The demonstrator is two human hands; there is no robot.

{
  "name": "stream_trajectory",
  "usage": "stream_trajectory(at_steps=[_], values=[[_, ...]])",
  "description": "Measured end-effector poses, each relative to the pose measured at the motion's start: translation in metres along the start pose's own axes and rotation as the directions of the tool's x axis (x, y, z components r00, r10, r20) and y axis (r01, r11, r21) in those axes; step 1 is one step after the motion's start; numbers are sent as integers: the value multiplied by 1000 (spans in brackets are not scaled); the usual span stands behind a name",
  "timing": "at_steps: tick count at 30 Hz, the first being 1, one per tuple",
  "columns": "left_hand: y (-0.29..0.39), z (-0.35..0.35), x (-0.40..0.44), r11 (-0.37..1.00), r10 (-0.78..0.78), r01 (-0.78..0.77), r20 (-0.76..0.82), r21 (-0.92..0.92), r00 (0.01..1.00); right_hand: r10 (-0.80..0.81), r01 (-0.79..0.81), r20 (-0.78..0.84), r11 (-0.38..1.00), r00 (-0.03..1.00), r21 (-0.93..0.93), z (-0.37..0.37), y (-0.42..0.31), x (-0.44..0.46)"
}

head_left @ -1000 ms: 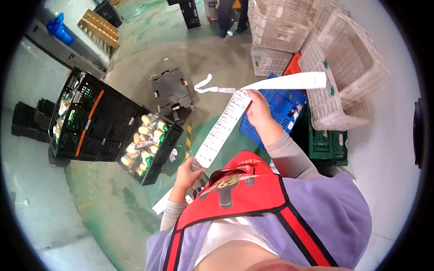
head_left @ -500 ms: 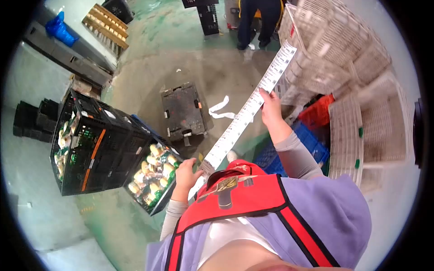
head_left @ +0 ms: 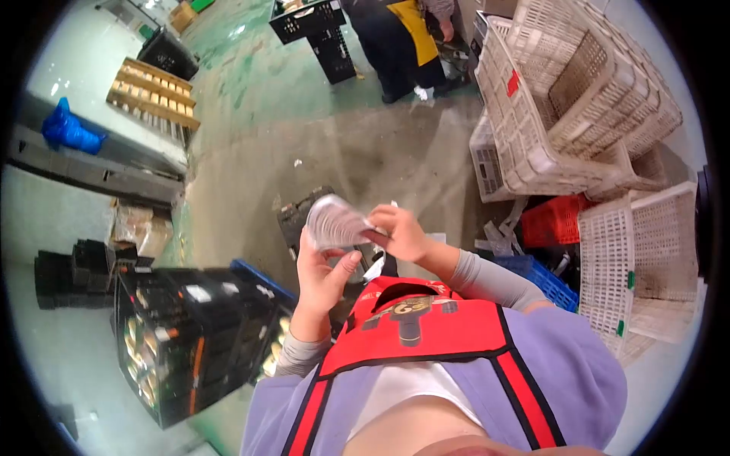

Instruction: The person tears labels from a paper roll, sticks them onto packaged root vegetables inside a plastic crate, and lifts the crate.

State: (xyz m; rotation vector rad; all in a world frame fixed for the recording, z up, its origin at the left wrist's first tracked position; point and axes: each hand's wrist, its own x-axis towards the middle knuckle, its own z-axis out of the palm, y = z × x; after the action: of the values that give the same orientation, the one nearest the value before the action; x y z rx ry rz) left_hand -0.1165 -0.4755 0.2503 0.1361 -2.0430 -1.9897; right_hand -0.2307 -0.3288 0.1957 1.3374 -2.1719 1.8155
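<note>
A coiled paper strip (head_left: 334, 224), blurred, is held above the floor (head_left: 403, 144), in front of the red apron (head_left: 456, 328). Its left side is grasped by the left hand (head_left: 321, 277), with the thumb stretched out beneath it; its right end is pinched between the drawn-together fingers of the right hand (head_left: 403, 234). The strip can be judged light, limp and easily creased or torn, with layers likely to slide apart; it would best be held across all the layers at once. Below it, a black crate (head_left: 290, 218) is partly hidden. Stacked black crates (head_left: 228, 323) are set toward the floor's left edge; along its right edge, white plastic baskets (head_left: 525, 140) are piled near a red crate (head_left: 553, 222) and a blue crate (head_left: 544, 280). Farther out, another person's dark trousers (head_left: 384, 53) are seen.
</note>
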Motion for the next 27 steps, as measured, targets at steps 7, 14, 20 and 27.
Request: stream_trajectory(at_steps=[7, 14, 20, 27], values=[[-15, -58, 151, 984, -164, 153, -122, -96, 979, 136, -109, 200, 984, 970, -142, 16, 102, 119], [-16, -126, 313, 848, -342, 106, -384, -519, 858, 335, -324, 149, 941, 930, -94, -13, 174, 222], [-60, -167, 409, 982, 80, -162, -573, -93, 815, 461, -489, 195, 862, 866, 132, -20, 214, 314], [-72, -178, 466, 950, 131, 90, -646, 298, 752, 239, -288, 198, 917, 951, 277, 24, 209, 452]])
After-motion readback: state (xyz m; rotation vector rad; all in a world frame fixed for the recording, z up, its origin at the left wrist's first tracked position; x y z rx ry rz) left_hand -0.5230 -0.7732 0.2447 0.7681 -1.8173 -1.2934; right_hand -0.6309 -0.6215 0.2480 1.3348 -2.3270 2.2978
